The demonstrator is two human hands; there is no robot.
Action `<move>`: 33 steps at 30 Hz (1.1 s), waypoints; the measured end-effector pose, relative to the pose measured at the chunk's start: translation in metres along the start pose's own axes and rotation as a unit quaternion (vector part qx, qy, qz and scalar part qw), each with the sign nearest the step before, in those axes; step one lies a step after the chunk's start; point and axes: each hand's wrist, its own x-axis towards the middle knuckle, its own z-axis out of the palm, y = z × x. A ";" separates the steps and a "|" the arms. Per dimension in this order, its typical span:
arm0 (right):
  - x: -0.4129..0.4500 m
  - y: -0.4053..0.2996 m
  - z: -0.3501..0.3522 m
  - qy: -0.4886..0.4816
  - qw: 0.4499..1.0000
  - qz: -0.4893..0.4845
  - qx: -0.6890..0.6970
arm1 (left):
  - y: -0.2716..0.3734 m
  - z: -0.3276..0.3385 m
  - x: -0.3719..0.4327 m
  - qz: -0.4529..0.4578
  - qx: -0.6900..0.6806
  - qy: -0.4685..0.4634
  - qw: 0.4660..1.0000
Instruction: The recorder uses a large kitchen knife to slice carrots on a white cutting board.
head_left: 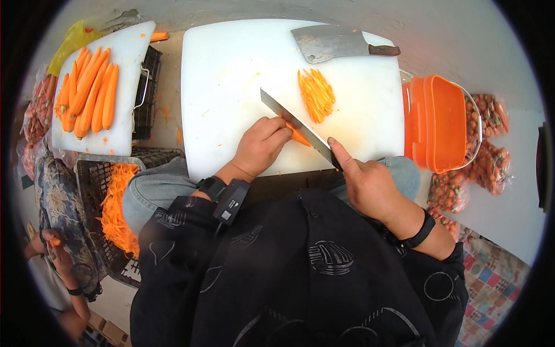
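Note:
My right hand (366, 180) grips a kitchen knife (297, 119) by its dark handle, the index finger laid along the spine. Its blade slants across the white cutting board (225, 65). A peeled carrot (299, 135) lies under the blade, partly hidden by it. With bent fingers my left hand (264, 141) holds the carrot beside the knife. Beyond the blade is a heap of carrot strips (316, 95). At the board's far right edge rests a cleaver (329, 42) with a wooden handle.
Peeled carrots (93, 93) lie on a second board (125, 52) at left. A black crate (91, 182) below holds carrot peelings (119, 208). An orange bucket (446, 126) stands at right, near bagged carrots (490, 167). Another person's hand (58, 251) shows at lower left.

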 end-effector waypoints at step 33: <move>0.045 0.006 0.047 0.025 0.999 -0.005 -0.025 | -0.002 0.004 -0.001 -0.022 -0.038 0.006 0.999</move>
